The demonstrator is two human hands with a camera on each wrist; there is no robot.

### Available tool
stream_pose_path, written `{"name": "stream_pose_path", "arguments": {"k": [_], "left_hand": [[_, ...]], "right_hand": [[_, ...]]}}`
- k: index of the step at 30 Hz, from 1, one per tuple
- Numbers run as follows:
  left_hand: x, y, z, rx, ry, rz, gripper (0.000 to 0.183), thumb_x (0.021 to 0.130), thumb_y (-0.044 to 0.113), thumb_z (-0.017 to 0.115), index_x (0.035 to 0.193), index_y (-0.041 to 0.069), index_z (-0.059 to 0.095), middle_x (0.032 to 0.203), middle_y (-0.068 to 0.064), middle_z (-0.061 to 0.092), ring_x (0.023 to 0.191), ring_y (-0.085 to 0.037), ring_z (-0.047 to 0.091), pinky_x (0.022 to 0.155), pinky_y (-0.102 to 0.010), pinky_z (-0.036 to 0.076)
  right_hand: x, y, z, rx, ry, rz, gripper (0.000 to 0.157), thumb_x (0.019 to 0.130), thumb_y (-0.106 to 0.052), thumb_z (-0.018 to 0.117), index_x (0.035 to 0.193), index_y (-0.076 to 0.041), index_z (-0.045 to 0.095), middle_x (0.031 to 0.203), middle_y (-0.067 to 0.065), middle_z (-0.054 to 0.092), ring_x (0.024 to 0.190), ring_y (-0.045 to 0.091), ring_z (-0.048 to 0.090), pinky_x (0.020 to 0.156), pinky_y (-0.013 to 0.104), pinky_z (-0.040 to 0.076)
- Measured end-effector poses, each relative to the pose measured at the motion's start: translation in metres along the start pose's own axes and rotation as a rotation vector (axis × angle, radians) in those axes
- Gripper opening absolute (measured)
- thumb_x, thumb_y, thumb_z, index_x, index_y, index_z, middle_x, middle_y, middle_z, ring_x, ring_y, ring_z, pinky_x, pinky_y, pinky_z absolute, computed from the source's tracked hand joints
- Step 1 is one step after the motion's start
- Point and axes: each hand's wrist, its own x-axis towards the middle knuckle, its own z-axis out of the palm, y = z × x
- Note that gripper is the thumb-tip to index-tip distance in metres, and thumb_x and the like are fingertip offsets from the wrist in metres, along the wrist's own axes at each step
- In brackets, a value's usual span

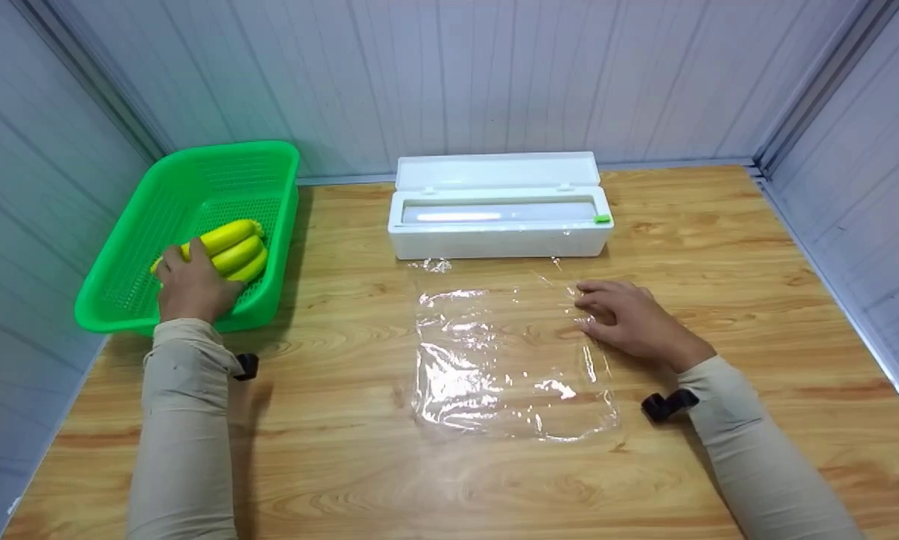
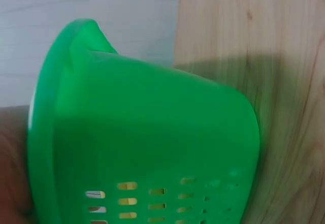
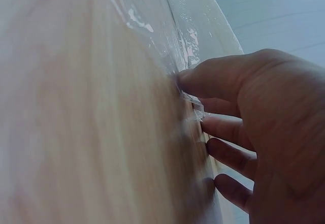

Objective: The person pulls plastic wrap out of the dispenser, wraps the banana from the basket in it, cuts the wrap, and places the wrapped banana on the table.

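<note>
Film point(image 1: 524, 341) on the worktop point(image 1: 344, 450) looks thin, clingy and easily torn, best taken by its corners; the right hand point(image 1: 633, 319), fingers loosely parted, touches its edge. Inside the green basket point(image 1: 289, 217), the left hand point(image 1: 194, 289) grips bananas point(image 1: 235, 256), probably light and firm, best held mid-length. Beyond stands a white box point(image 1: 501, 244); no writing is readable.

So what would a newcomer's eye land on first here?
Probably the bright green basket at the left, with yellow bananas inside. Next would come the glinting clear film on the middle of the wooden table and the white box behind it, its lid open.
</note>
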Motion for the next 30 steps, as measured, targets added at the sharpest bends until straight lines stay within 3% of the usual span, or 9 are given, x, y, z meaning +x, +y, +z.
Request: {"name": "stream_pose_path", "arguments": {"k": [5, 12, 21, 30], "left_hand": [[0.0022, -0.0019, -0.0021, 0.042, 0.001, 0.016, 0.083, 0.091, 0.02, 0.06, 0.156, -0.003, 0.013, 0.145, -0.043, 0.014, 0.129, -0.06, 0.021, 0.093, -0.072, 0.035], [0.0061, -0.0039, -0.0016, 0.077, 0.06, -0.003, 0.083, 0.092, 0.021, 0.054, 0.158, 0.001, 0.008, 0.139, -0.044, 0.017, 0.123, -0.061, 0.023, 0.091, -0.074, 0.031], [0.0054, -0.0033, 0.0001, 0.083, 0.06, -0.024, 0.067, 0.093, 0.023, 0.055, 0.144, -0.012, 0.029, 0.138, -0.044, 0.019, 0.124, -0.06, 0.023, 0.093, -0.075, 0.028], [0.0057, -0.0052, 0.0025, 0.058, -0.024, -0.021, 0.067, 0.094, 0.026, 0.057, 0.139, -0.013, 0.028, 0.121, -0.039, 0.042, 0.113, -0.06, 0.038, 0.091, -0.082, 0.022]], "right_hand": [[-0.0004, -0.0013, 0.0004, 0.001, 0.006, -0.007, 0.04, 0.094, -0.03, 0.072, 0.128, -0.008, 0.067, 0.15, 0.011, 0.048, 0.136, 0.038, 0.04, 0.106, 0.06, 0.025], [-0.0004, 0.0002, 0.0007, 0.015, -0.001, 0.005, 0.041, 0.094, -0.029, 0.072, 0.128, -0.008, 0.066, 0.151, 0.01, 0.047, 0.137, 0.037, 0.039, 0.107, 0.061, 0.023], [-0.0003, 0.0018, 0.0006, 0.006, 0.01, -0.013, 0.04, 0.094, -0.03, 0.072, 0.128, -0.008, 0.067, 0.15, 0.011, 0.048, 0.137, 0.038, 0.04, 0.106, 0.06, 0.025], [0.0, 0.004, 0.0008, 0.017, -0.003, 0.001, 0.041, 0.096, -0.032, 0.069, 0.129, -0.009, 0.066, 0.15, 0.01, 0.048, 0.137, 0.04, 0.039, 0.107, 0.065, 0.021]]}}
